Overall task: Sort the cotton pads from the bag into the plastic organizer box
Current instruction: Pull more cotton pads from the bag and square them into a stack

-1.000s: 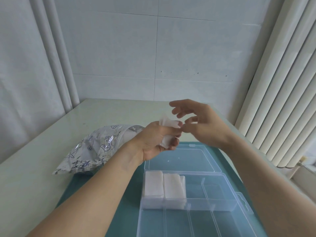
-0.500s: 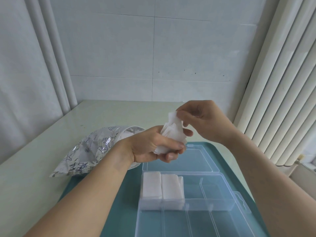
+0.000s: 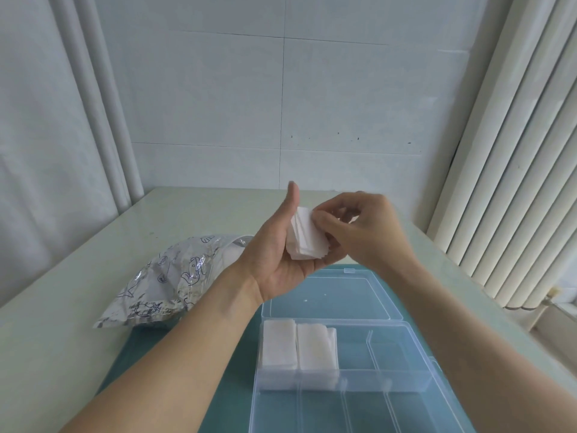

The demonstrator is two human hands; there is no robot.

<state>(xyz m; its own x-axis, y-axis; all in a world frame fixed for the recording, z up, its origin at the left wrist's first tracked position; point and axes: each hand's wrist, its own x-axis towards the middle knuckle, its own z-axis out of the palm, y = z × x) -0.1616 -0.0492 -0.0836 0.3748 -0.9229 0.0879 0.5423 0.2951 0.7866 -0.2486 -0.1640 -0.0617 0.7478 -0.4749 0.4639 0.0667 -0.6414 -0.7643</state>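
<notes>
Two hands: working above the organizer box (image 3: 343, 392).
Left hand (image 3: 278, 257): cradling pad stack (image 3: 307, 242), thumb raised.
Right hand (image 3: 359, 232): fingertips pinching stack's top pad.

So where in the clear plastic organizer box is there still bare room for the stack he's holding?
In the clear plastic organizer box, the far-row compartments right of the two white cotton pad stacks are bare, as is the near row. The far-left corner is crowded. The left hand and right hand hold the white pad stack above the open lid.
</notes>
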